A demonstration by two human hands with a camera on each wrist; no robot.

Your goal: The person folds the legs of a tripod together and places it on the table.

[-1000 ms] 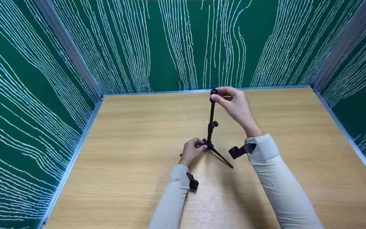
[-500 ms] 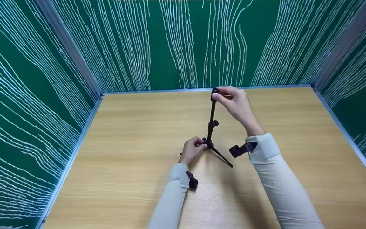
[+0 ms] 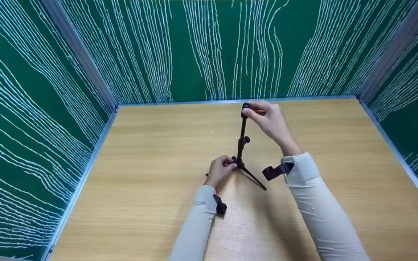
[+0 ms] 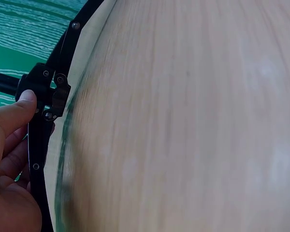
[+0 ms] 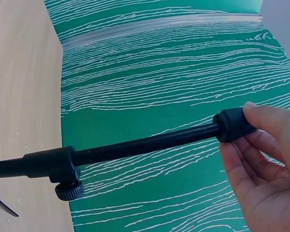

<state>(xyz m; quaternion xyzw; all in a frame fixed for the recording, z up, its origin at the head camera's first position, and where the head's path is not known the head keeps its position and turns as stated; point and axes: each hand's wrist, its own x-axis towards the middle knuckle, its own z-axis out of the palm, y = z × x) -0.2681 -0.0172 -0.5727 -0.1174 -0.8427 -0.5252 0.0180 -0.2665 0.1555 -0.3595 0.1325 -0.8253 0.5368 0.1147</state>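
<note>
A small black tripod stand [image 3: 241,148] stands upright on the wooden table, its legs spread. My left hand [image 3: 219,170] grips it low down, at the hub where the legs meet; in the left wrist view the thumb presses the hub [image 4: 35,87] and the fingers curl behind one leg [image 4: 36,164]. At the top, my right hand [image 3: 269,117] pinches the black end piece [image 5: 234,124] between thumb and fingers. Partway down the pole [image 5: 150,147] sits a clamp with a ribbed knob [image 5: 69,190]. One leg [image 3: 254,178] points toward the front right.
The wooden table [image 3: 151,152] is bounded by green walls [image 3: 194,54] with wavy white lines and grey metal edging [image 3: 180,104]. A few tiny pale specks [image 3: 209,134] lie behind the stand. Black wrist mounts [image 3: 277,171] stick out from both sleeves.
My right hand and the top of the tripod stand dip very slightly in the latest half second. My left hand stays in place at the hub.
</note>
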